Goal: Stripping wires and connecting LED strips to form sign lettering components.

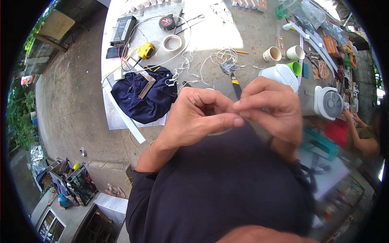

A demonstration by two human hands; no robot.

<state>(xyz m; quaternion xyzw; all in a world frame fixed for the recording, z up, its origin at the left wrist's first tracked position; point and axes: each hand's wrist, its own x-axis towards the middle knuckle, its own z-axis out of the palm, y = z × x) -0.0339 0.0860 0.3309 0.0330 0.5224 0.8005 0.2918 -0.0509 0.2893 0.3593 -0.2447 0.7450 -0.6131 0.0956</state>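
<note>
- Apparently we pinched something tiny between the fingertips of the left hand [194,115] and the right hand [277,106], in front of the dark shirt [219,182]; the fingers hid what it was.
- We judged it light and slender, perhaps pliable, best taken softly at its ends.
- Beyond, white wire [226,54] lay looped on the worktop [255,30].
- Rightward, we saw two pale cups [295,52] and a green cup [298,69], contents unclear.
</note>
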